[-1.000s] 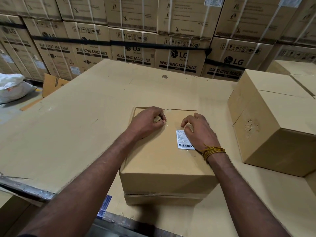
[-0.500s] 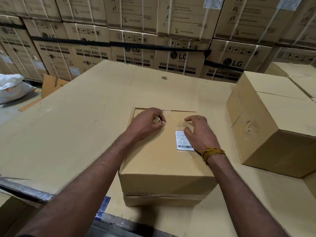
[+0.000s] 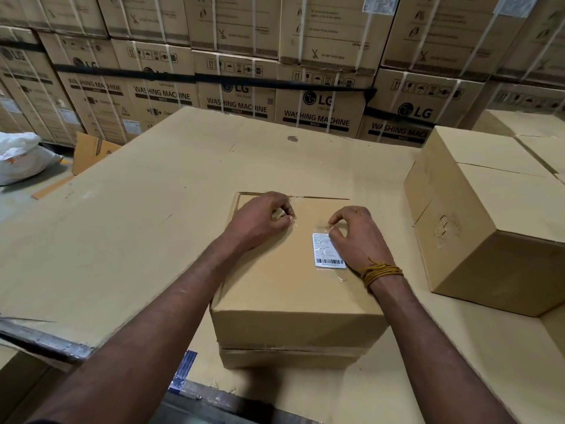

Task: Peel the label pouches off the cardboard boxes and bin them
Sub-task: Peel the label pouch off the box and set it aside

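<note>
A small brown cardboard box (image 3: pixel 284 298) stands in the middle of the cardboard-covered surface. A clear label pouch (image 3: pixel 307 240) is stuck to its top, with a white barcode label (image 3: pixel 324 255) inside. My left hand (image 3: pixel 260 223) rests on the box's far left part, with curled fingers pinching the pouch's film at its upper left corner. My right hand (image 3: pixel 359 237) lies over the pouch's right side. Its thumb and forefinger pinch the film just above the label. A yellow thread band circles the right wrist.
A larger plain box (image 3: pixel 489 237) stands to the right, more boxes behind it. Stacked washing machine cartons (image 3: pixel 318 117) wall off the back. A white sack (image 3: pixel 21 157) and a loose cardboard piece (image 3: pixel 91 151) lie on the floor at left. A metal edge (image 3: pixel 46 344) runs along the front left.
My right hand's fingers, flat on the pouch half a second ago, have curled and now pinch the film above the label. The left hand has stayed at the upper left corner.
</note>
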Tool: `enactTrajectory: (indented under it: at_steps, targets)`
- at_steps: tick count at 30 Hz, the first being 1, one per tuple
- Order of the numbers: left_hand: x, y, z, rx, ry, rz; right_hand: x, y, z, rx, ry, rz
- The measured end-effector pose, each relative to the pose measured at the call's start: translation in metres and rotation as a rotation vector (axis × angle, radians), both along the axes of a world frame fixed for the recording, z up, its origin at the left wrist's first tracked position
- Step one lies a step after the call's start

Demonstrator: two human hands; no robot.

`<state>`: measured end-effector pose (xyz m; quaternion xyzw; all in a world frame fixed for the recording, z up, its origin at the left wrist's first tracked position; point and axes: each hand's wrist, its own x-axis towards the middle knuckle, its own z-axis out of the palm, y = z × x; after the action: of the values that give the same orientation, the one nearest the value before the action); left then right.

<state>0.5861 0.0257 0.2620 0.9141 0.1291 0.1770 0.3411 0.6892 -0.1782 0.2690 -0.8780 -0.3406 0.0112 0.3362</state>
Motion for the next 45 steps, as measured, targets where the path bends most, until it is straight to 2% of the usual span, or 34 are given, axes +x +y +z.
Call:
enactTrajectory:
  at_steps: [21, 31, 39, 45]
  targets:
    - [0.0006, 0.0004, -0.0012, 0.001, -0.013, -0.012, 0.0000, 0.0005, -0.0016, 0.015, -0.003, -0.048]
    - [0.0008, 0.0002, -0.0009, 0.012, 0.004, -0.001, -0.0003, 0.0063, -0.0017, -0.090, -0.096, -0.120]
    - [-0.0005, -0.0010, 0.0010, 0.013, 0.013, 0.004, -0.0029, 0.0065, 0.0006, -0.049, -0.118, -0.114]
    - [-0.0023, -0.0032, 0.0034, 0.005, 0.023, 0.007, -0.0064, 0.0041, 0.0041, 0.063, -0.133, -0.085]
